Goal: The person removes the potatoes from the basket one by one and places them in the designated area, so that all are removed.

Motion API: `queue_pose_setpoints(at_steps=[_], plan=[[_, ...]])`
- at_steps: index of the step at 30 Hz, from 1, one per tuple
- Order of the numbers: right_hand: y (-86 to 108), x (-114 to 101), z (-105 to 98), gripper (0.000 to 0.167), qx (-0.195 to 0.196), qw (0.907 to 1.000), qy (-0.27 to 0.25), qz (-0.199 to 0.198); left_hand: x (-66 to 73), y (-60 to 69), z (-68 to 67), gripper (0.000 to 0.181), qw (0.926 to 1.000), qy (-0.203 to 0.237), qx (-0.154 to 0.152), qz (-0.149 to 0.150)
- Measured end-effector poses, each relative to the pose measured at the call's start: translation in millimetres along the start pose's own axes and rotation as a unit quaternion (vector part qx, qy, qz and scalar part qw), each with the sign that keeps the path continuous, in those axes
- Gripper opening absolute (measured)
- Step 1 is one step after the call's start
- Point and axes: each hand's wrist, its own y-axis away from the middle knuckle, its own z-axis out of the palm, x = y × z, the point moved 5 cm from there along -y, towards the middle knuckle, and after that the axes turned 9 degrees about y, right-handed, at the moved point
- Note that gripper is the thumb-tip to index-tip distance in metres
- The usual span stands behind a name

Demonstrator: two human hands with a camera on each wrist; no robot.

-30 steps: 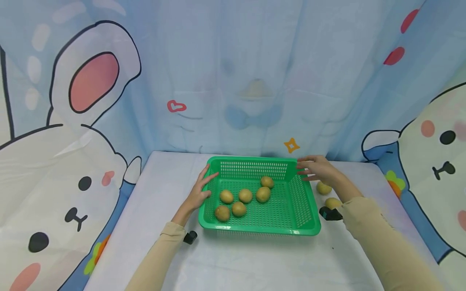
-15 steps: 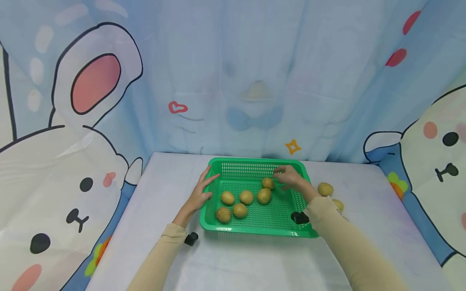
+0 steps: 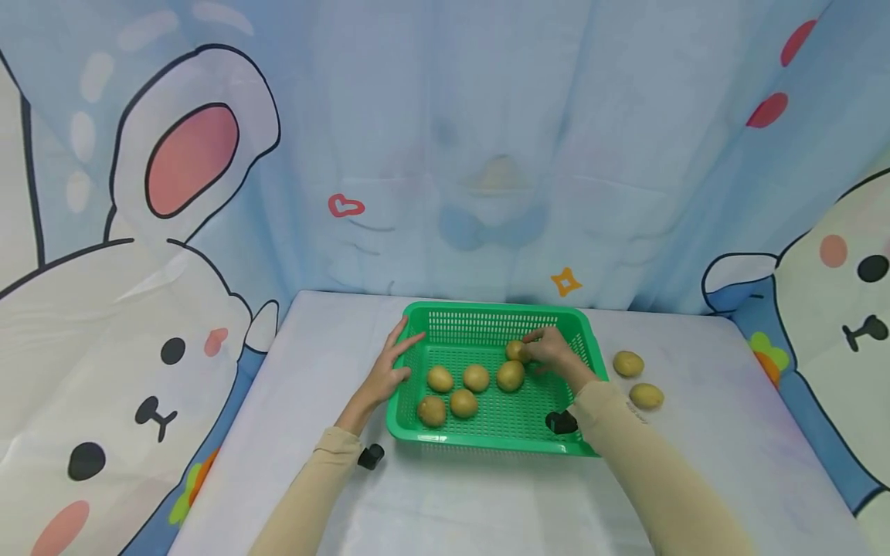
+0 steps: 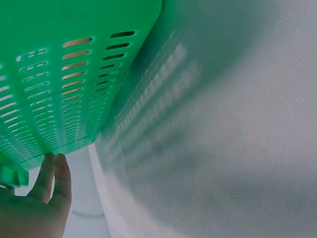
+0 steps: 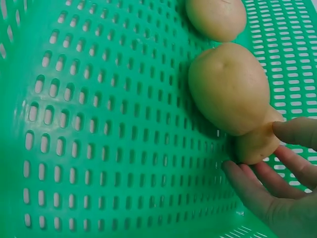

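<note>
A green plastic basket (image 3: 487,444) with slotted sides stands on the table, and several potatoes lie in it. My left hand (image 3: 378,378) rests at its left rim with fingers spread and fairly straight; in the left wrist view two fingertips touch the outside of the slotted wall. Inside the basket, my right hand (image 3: 554,351) holds a small potato (image 3: 516,350) at the back, thumb on one side and fingers on the other. Right beside it sits a larger potato (image 5: 230,87), which partly hides the small one in the right wrist view.
Two potatoes, one farther back (image 3: 629,364) and one nearer (image 3: 647,396), lie on the white tablecloth (image 3: 459,502) to the right of the basket. A blue curtain (image 3: 487,154) with cartoon rabbits hangs behind the table and at both sides.
My right hand has moved left from the basket's right rim to the back potato and now holds it. The left hand has stayed at the left rim.
</note>
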Motion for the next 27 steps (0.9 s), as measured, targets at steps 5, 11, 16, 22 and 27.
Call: queue_pose_setpoints(at_steps=[5,11,16,22,27], plan=[[-0.5,0,2,0.051,0.019,0.9998,0.011,-0.003,-3.1,-1.2,-1.0,0.074,1.0,0.0,-0.006,-0.001],[0.4,-2,4,0.052,0.039,0.9991,0.008,0.012,19.0,0.8,1.7,0.071,0.9999,0.002,-0.013,0.003],[-0.7,-4,6,0.052,0.045,0.9987,0.02,0.013,41.9,4.2,1.4,0.069,0.9996,0.004,-0.028,-0.003],[-0.3,-6,6,0.048,0.033,0.9992,0.019,0.01,45.4,5.4,0.6,0.07,0.9996,-0.002,-0.026,-0.014],[7.0,-13,-3,0.045,0.017,0.9998,-0.004,-0.009,27.2,4.1,0.6,0.071,0.9998,0.0,-0.015,-0.014]])
